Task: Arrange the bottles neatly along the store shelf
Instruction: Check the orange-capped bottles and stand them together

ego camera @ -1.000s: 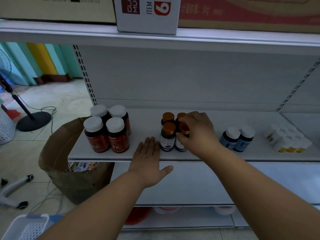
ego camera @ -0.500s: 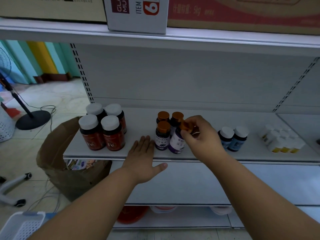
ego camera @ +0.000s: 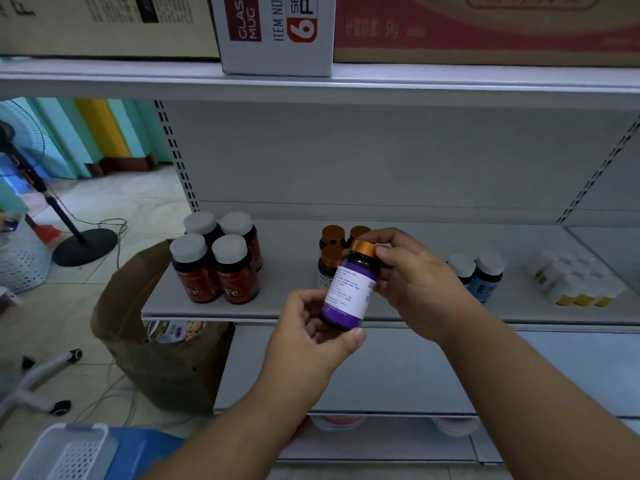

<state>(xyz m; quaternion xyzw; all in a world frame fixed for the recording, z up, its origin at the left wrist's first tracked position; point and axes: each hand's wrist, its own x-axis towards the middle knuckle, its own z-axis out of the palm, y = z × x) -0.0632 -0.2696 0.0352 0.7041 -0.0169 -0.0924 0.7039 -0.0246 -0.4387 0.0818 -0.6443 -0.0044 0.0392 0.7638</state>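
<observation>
The purple-labelled bottle (ego camera: 348,292) is held tilted in front of the shelf (ego camera: 291,306), off its board; the left hand (ego camera: 308,337) grips its base with curled fingers and thumb; the right hand (ego camera: 415,282) pinches its orange cap (ego camera: 363,248); three orange-capped bottles (ego camera: 331,258) stand behind; four red bottles (ego camera: 216,261) stand further left.

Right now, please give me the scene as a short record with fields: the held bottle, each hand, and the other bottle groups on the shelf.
held bottle: purple-label bottle, orange cap, tilted, lifted off the shelf
left hand: holds its lower end
right hand: pinches its cap end
orange-cap bottles: three standing behind it
red bottles: four, left
blue bottles: two, right
white bottles: cluster, far right
</observation>
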